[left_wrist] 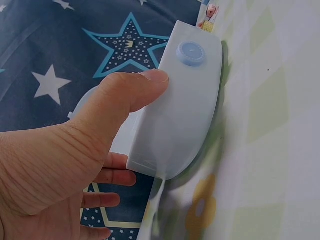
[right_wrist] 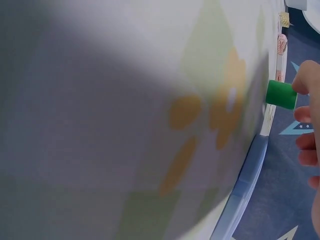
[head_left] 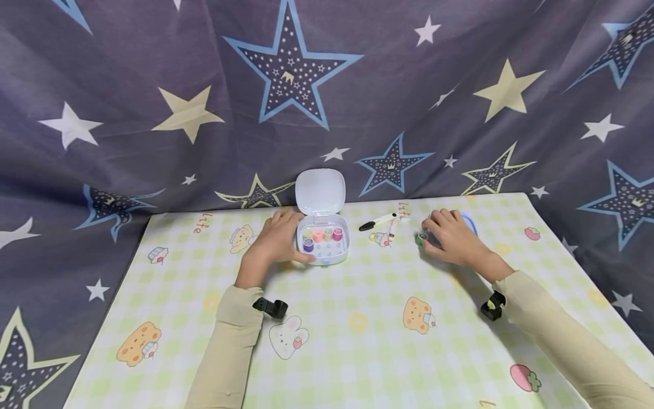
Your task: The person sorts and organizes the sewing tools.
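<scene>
My left hand [head_left: 278, 238] holds a small white box [head_left: 337, 258] at its left side, the thumb against the front wall beside a round pale-blue button [left_wrist: 191, 53]. The box's lid [head_left: 320, 192] is raised at the back. Inside stand several small thread spools, among them a purple spool [head_left: 308, 245] and a magenta spool [head_left: 338, 234], with bare pegs in front. To the right, my right hand [head_left: 452, 237] pinches a green spool [right_wrist: 281, 94] between thumb and fingers, low over the table. Behind that hand lies a blue curved-edged thing [head_left: 469, 222], mostly hidden.
Between the hands lies a black and white slim tool [head_left: 377, 222], with a small pale stick-like item [head_left: 392, 226] near it. A checked cloth [head_left: 347, 352] with cartoon prints covers the table. A starry curtain [head_left: 388, 102] hangs right behind the table's back edge.
</scene>
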A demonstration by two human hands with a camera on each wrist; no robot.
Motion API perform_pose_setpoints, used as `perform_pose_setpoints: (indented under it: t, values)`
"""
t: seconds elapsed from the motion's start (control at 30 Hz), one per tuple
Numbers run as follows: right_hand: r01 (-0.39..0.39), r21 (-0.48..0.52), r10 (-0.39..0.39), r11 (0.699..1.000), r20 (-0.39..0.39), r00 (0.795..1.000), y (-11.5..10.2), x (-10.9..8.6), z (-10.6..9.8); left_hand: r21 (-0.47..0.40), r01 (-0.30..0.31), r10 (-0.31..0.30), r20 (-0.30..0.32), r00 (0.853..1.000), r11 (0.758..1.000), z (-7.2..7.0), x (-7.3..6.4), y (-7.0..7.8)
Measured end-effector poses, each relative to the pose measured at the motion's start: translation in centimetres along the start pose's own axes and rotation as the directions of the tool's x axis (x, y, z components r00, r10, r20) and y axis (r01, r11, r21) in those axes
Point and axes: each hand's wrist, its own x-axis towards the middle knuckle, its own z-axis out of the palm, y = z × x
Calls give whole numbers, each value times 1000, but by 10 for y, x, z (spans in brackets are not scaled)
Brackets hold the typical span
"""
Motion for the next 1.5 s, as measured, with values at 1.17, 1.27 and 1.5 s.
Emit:
perform_pose_setpoints:
  t: [1.17,1.27,1.5]
  values:
    - [-39,17,38,999,41,998,0,-2,4,1,6,-6,-7,1000,1000,0,-2,0]
    - [-47,24,46,999,40,998,-1,-2,4,-3,10,-10,-7,1000,1000,0,-2,1]
    - [-48,42,47,998,26,999,-6,4,2,0,11,-11,-5,1000,1000,0,-1,1]
